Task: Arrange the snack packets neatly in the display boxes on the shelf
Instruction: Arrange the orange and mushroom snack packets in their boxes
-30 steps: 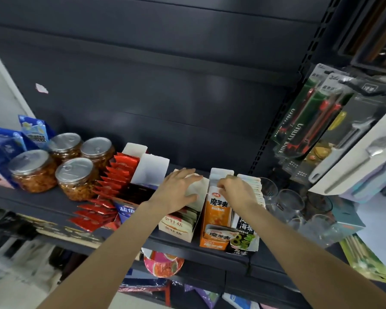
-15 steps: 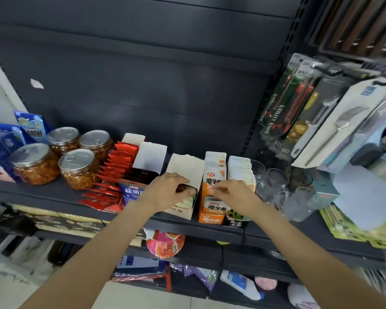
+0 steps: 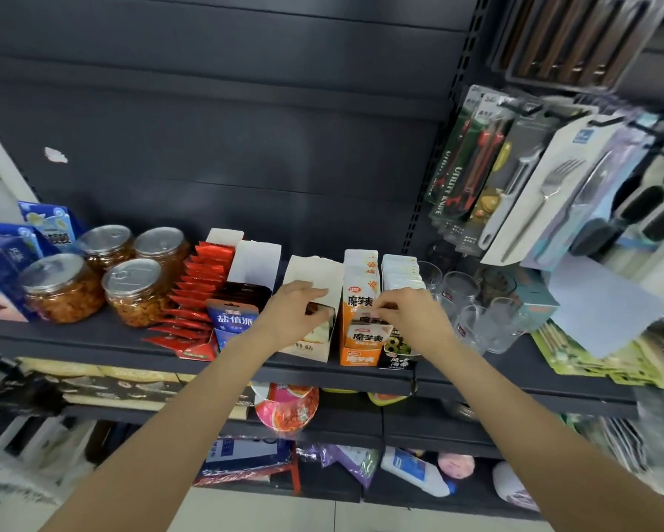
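Several display boxes stand in a row on the dark shelf [image 3: 92,339]. My left hand [image 3: 290,314] reaches into the white box [image 3: 315,270], its fingers curled around the packets inside. My right hand [image 3: 405,314] sits over the front of the orange box [image 3: 359,357] and pinches a packet [image 3: 366,334] near its top edge. Right of it a black box [image 3: 397,357] holds a stack of white packets [image 3: 401,272]. To the left are a blue-fronted box [image 3: 234,320] of dark packets and a row of red packets [image 3: 201,286].
Several lidded jars [image 3: 63,289] and blue cartons [image 3: 0,263] fill the shelf's left end. Clear glasses [image 3: 472,312] stand just right of the boxes. Packaged knives and forks [image 3: 533,186] hang at the right. Lower shelves hold bowls and bottles.
Both hands have drawn back from the rear of the boxes to their front ends. The left now dips into the white box; the right pinches a packet in the orange box.
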